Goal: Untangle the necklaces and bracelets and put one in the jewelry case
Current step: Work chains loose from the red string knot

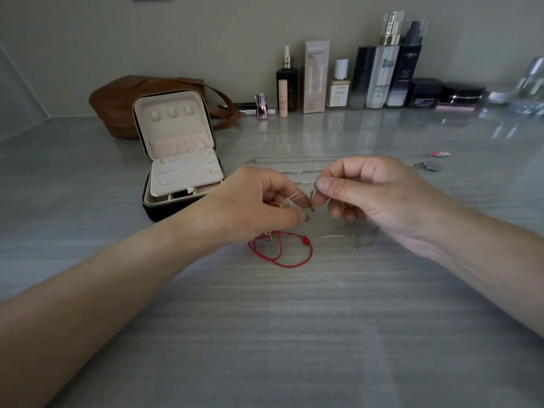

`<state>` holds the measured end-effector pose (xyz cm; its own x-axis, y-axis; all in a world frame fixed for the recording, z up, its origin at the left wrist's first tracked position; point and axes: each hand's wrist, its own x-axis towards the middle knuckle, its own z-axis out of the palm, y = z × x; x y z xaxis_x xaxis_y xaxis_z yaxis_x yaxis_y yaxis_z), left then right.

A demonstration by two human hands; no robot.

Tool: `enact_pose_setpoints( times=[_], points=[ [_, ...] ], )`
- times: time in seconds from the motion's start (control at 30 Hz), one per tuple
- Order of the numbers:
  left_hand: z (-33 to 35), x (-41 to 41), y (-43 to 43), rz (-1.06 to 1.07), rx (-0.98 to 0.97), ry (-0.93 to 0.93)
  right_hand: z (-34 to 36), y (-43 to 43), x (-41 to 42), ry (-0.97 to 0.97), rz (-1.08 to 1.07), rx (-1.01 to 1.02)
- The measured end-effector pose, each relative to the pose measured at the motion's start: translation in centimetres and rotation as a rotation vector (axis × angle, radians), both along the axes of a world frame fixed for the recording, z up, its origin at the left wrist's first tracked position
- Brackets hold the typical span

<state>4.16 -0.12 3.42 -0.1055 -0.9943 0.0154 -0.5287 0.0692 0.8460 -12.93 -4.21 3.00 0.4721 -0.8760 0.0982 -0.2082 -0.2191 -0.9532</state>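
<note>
A fine rose-gold chain (290, 198) hangs just above the table between my two hands; my left hand (259, 204) pinches its bunched end, fingers curled in; my right hand (374, 195) pinches a small metal piece at the chain's other end between thumb and forefinger, the remaining fingers curled under; I cannot tell whether that piece belongs to this chain. Just below my left hand a red cord bracelet (281, 250) lies looped on the grey table (294, 334); a thin silver chain (350, 237) lies partly under my right hand; beyond my hands longer silver chains (309, 158) stretch sideways, near a round pendant (431, 166) and a red tag (440, 154). To the left the jewelry case (179, 172) stands open, lid upright; behind it sits a brown bag (123, 98); bottles and jars (382, 75) line the wall at the right.
</note>
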Motion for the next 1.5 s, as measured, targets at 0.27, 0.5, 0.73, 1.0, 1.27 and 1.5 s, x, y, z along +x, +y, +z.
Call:
enact_pose_setpoints(
  times=[0.27,0.5,0.73,1.0,1.27,1.5],
  points=[
    [-0.22,-0.20,0.06,0.021,-0.039,-0.012,0.01,0.08,-0.01,0.014,-0.008,-0.017],
    [-0.13,-0.30,0.17,0.024,-0.054,-0.009,0.05,0.08,0.00,0.014,-0.009,-0.003],
    [-0.09,-0.09,0.05,0.044,-0.121,-0.041,0.06,0.31,0.15,0.002,0.011,0.048],
    [-0.24,0.14,-0.03,0.068,-0.228,-0.179,0.08,0.33,0.14,0.020,0.031,0.029],
    [-0.33,0.10,-0.01,0.047,-0.184,-0.145,0.38,0.31,-0.09,0.034,0.003,0.028],
    [0.03,-0.41,0.41,0.018,-0.117,-0.148,0.55,0.37,-0.23,0.042,0.001,0.056]
  ],
)
